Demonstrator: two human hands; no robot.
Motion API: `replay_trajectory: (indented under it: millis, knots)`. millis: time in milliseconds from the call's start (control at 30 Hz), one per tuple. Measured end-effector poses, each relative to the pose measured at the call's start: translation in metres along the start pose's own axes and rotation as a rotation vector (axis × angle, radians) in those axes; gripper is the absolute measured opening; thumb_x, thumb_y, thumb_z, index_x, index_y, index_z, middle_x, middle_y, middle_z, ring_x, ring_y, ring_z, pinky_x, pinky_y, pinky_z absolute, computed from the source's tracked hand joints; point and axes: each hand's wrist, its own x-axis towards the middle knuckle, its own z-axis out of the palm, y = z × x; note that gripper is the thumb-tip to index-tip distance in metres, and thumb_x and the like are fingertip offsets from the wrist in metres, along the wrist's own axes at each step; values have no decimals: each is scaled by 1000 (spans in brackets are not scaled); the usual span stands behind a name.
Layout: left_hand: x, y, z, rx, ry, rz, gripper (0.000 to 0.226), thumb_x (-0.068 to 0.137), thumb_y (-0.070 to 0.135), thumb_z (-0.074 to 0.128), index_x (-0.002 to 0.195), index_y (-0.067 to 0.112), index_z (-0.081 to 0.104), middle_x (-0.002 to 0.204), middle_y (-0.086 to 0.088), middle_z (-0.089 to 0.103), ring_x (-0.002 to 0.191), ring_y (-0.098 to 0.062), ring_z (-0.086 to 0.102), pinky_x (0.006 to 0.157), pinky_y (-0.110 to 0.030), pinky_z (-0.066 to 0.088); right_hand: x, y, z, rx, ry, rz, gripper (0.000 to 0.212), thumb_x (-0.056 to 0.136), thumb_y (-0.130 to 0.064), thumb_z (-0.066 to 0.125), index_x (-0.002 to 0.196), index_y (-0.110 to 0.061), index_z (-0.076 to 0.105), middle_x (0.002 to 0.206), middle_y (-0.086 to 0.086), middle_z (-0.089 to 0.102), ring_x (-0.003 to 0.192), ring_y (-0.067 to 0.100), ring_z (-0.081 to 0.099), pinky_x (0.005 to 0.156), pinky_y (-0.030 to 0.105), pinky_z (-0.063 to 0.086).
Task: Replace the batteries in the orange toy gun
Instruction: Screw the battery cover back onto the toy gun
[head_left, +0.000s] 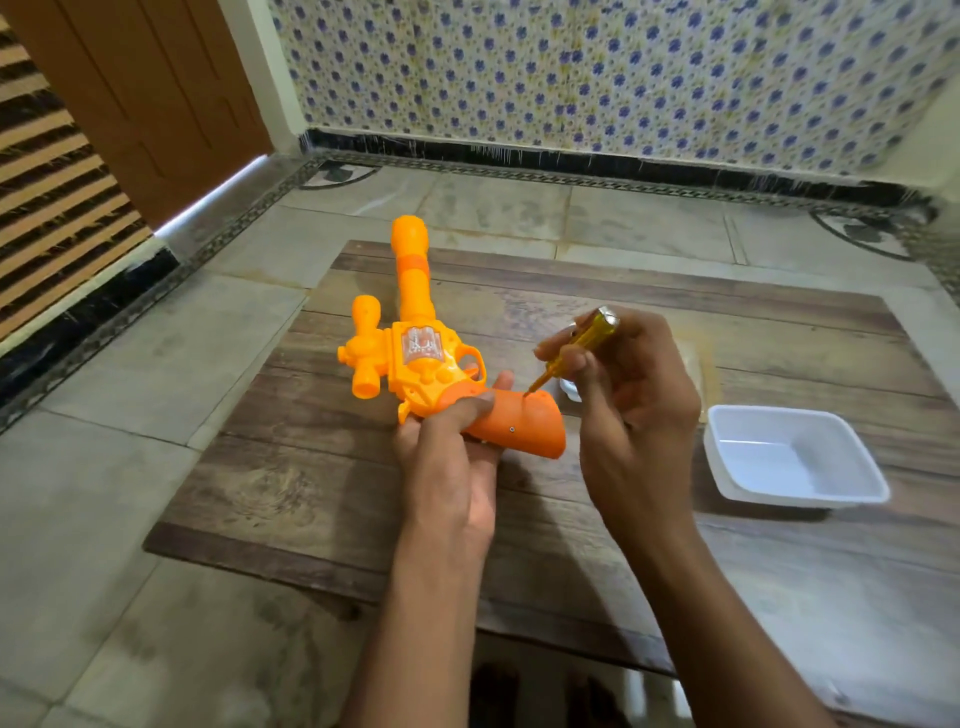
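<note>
Head cam: left hand (447, 457) grips the gun (415, 364) by its handle over the table (260, 467). Right hand (623, 395) pinches a screwdriver (576, 348), tip on a handle screw. Looks like unscrewing; next needs steady twisting without slipping.

Toy gun (415, 358): orange plastic, revolver shape, with a long barrel pointing away from the person and a small scope-like piece on its left side.
Body: a clear window over a silvery panel.
Grip: darker orange, pointing right, with a small screw visible on its side.
Pose: held above the wooden board, lying on its side.
</note>
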Motion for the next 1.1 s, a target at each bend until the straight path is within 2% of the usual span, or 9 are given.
replay_trajectory:
  millis: [67,167,267,333,500,633,833,1000,1100]
  knots:
    - [1,-2,2,2,-9,-11,63,85,-20,52,142,5,55,135,-21,67,96,-36,78,102,-67,49,1,0,-1,16,40,-15,10,99,6,55,109,4,54,97,16,68,92,25,75,81,57,58]
    - [5,-2,4,34,10,-19,64,83,-23,49,140,5,57,136,-24,65,89,-34,79,107,-63,48,3,2,-5,23,77,-23,10,101,6,55,110,5,54,96,18,68,90,27,75,80,56,59]
    - [9,-4,1,5,-6,-77,66,83,-23,48,144,2,54,137,-24,65,89,-34,79,88,-49,62,4,4,-7,17,6,22,13,100,2,59,112,7,57,95,17,72,90,26,76,80,56,60]
    - [10,-5,-1,2,0,-97,65,84,-22,49,145,2,52,134,-22,66,87,-32,79,74,-42,65,3,5,-7,-1,-39,40,16,98,-2,61,112,4,59,94,14,73,88,25,77,79,55,60]
    - [13,-6,-2,5,38,-84,64,85,-22,49,144,1,52,132,-21,67,81,-30,80,88,-50,59,2,8,-6,35,-56,72,19,96,-3,61,113,6,59,93,15,74,88,24,78,79,55,61]
    - [13,-6,-3,34,44,-75,65,84,-23,50,144,2,52,134,-22,66,86,-32,80,93,-55,57,3,6,-9,62,-52,81,14,98,0,61,110,6,59,95,18,73,88,26,78,80,54,61]
    - [9,-6,0,45,27,-62,64,87,-22,49,145,3,50,136,-24,65,81,-27,80,84,-49,61,6,4,-11,131,-56,101,12,98,10,59,110,10,58,93,21,74,84,27,78,78,46,64]
    - [8,-4,0,44,16,-64,66,86,-23,50,147,1,48,137,-24,63,78,-26,80,65,-41,65,6,6,-10,163,-59,112,12,96,11,61,108,11,57,91,24,73,82,32,78,78,53,63]
    - [9,-5,-1,58,18,-64,66,85,-21,52,148,1,49,137,-24,64,79,-25,80,65,-41,65,5,7,-9,154,-64,122,13,95,9,62,107,11,58,92,23,73,83,32,78,78,57,62]
